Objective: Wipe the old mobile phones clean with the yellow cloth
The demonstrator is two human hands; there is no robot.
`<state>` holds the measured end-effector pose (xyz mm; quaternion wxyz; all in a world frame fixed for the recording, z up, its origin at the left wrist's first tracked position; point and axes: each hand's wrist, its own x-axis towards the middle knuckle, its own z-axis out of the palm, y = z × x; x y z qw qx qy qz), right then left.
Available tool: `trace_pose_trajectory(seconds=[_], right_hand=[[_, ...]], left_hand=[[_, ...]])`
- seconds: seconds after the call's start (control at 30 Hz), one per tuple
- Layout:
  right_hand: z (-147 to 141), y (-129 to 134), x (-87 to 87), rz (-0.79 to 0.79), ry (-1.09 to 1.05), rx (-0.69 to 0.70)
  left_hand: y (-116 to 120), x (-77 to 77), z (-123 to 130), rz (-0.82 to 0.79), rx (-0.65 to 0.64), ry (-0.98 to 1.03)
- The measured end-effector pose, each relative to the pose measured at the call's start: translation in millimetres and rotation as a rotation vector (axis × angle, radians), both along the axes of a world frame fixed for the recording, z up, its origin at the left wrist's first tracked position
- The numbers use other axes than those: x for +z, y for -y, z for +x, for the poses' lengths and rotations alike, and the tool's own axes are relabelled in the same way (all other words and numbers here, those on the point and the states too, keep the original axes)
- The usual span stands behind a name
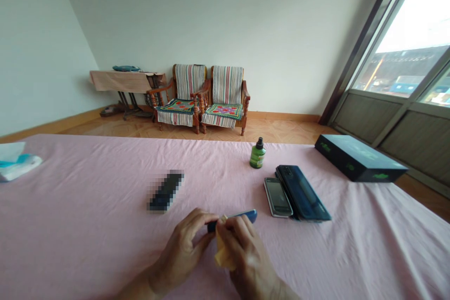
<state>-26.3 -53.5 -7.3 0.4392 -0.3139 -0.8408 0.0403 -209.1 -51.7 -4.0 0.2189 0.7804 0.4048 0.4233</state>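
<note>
Just above the pink cloth, a dark blue phone [250,215] is held nearly edge-on between my two hands. My left hand [186,241] pinches its left end between thumb and fingers. A yellow cloth [222,256] is bunched in my right hand [248,248], whose fingers press it against the phone's near side. Part of the phone is hidden behind the fingers and the cloth. Left of my hands lies a dark, pixelated object [166,191]. To the right, a small phone with a silver edge [278,197] lies beside a larger blue phone [303,192], which seems stacked on something.
A green bottle with a black cap [258,154] stands beyond the phones. A black box [358,157] sits at the right back of the pink-covered table [87,225]. A tissue pack [19,164] lies at the far left. Two chairs [225,93] stand by the wall.
</note>
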Motion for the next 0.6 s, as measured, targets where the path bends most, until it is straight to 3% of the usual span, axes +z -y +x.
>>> trace_pose_trajectory(seconds=[0.27, 0.6], right_hand=[[36.5, -19.3, -15.2, -0.139, -0.192, -0.261], [33.1, -18.1, -4.9, -0.4, -0.438, -0.345]], left_hand=[[-4.2, -2.3, -2.5, 0.079, 0.052, -0.048], [-3.3, -4.2, -3.1, 0.084, 0.055, -0.052]])
